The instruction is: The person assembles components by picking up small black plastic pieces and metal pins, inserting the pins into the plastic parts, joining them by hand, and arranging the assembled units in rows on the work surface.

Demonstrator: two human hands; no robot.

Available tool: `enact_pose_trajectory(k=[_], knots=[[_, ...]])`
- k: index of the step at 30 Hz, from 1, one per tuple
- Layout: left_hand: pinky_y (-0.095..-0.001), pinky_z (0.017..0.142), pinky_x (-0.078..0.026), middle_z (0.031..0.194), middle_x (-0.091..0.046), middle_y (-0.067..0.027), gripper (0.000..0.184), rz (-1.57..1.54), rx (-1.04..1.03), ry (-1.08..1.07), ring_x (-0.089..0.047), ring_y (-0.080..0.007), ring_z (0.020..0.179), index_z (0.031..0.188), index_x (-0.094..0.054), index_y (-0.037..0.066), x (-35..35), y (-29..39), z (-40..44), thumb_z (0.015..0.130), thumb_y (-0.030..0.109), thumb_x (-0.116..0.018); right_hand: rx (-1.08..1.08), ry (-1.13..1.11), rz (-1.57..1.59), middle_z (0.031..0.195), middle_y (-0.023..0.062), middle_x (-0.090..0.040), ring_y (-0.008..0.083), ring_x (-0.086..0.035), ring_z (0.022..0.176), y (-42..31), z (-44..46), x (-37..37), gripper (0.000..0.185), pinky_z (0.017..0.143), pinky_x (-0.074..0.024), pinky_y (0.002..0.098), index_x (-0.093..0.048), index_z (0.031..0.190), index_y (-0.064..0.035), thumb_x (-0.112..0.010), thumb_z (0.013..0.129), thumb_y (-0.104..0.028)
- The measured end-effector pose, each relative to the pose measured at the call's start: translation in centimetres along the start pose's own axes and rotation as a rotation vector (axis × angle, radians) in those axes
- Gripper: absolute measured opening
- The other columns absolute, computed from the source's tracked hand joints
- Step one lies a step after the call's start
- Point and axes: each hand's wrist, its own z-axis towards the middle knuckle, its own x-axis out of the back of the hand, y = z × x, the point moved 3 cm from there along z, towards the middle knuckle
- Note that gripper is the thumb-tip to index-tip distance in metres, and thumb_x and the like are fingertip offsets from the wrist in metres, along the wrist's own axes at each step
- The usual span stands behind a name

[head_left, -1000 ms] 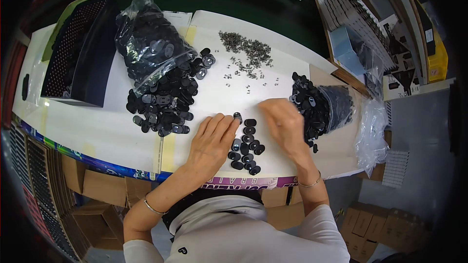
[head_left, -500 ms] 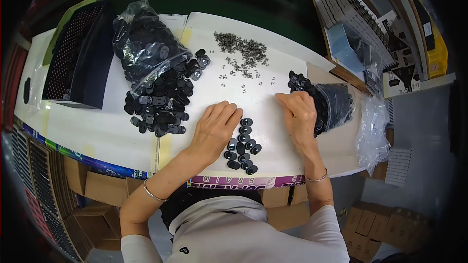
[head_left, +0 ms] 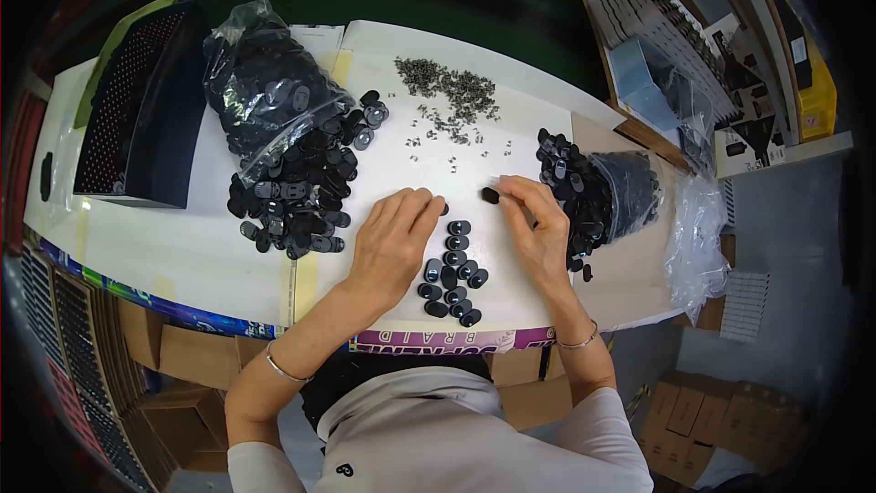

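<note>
My left hand (head_left: pixel 392 242) hovers over the white table with its fingers pinched together; the dark edge of a small black piece (head_left: pixel 444 210) shows at the fingertips. Between the thumb and fingers of my right hand (head_left: pixel 538 230) is a black oval plastic piece (head_left: pixel 491 194), held a short way from the left hand. Below and between both hands, several finished-looking black oval pieces with shiny spots (head_left: pixel 457 258) lie in a loose cluster. Small metal clips (head_left: pixel 456 96) are scattered beyond the hands. A pile of black oval parts (head_left: pixel 584 205) sits right beside my right hand.
At the left, a clear bag of black parts (head_left: pixel 265 82) spills a heap of oval pieces (head_left: pixel 292 196). A dark box (head_left: pixel 151 110) stands farther left. On the right are a bag of black parts (head_left: pixel 630 187), crumpled clear plastic (head_left: pixel 695 237) and a blue bin (head_left: pixel 643 87).
My right hand has moved left from the right-hand pile toward my left hand, and a black oval piece now shows in its fingers. A dark edge now shows at my left fingertips.
</note>
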Motion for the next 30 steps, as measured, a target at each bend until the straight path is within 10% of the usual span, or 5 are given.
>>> enact_pose_trajectory(k=[6,30], knots=[[-0.0428,0.098,-0.057,0.125,-0.073,-0.0134,0.036,-0.001,-0.045,-0.03,-0.069,-0.0325,0.119,0.122,-0.075,-0.002,1.1,-0.2,-1.7,0.086,-0.005,-0.073,0.265,-0.063,-0.172,0.113,0.0149,-0.077,0.034,-0.073,0.103,-1.3,0.4,-0.5,0.022,0.089,-0.0593,0.0403,-0.077,0.109,0.0,-0.078,0.089,0.008],[-0.0461,0.107,-0.05,0.134,-0.069,-0.0138,0.04,0.091,-0.182,-0.125,-0.063,-0.0317,0.127,0.127,-0.072,-0.003,0.0,-0.1,-1.3,0.087,0.003,-0.071,0.127,-0.441,0.069,0.105,0.0122,-0.076,0.0297,-0.071,0.1,-3.0,3.7,-2.8,0.026,0.093,-0.0581,0.0417,-0.077,0.112,-0.0004,-0.076,0.085,0.0]])
